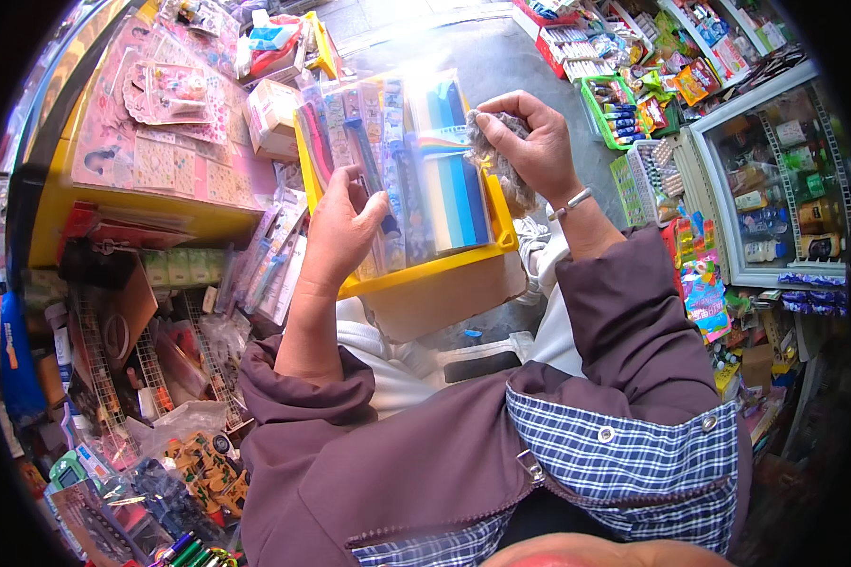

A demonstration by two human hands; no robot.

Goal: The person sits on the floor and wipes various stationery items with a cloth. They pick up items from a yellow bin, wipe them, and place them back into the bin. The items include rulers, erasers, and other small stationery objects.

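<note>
Grey rag (509,180): R hand's (536,142) thumb & fingers clamped on it, R side of yellow basket (505,236).
Clear-wrapped packs (456,194): in basket.
L hand (342,231): at packs; thumb & fingertips apart, can't tell if gripping.
Rag step: prob. wiping; next needs L steadying.

A: Where may a hand pass?
B: Over the grey floor (591,163), between the right hand (539,149) and the green basket (611,113).
A: What obstructs?
B: A carton (272,118), near the left side of the yellow bin (435,268); upright plastic-wrapped packs (459,189), crowding its interior; a grey fluffy bundle (505,175), at its right edge.
</note>
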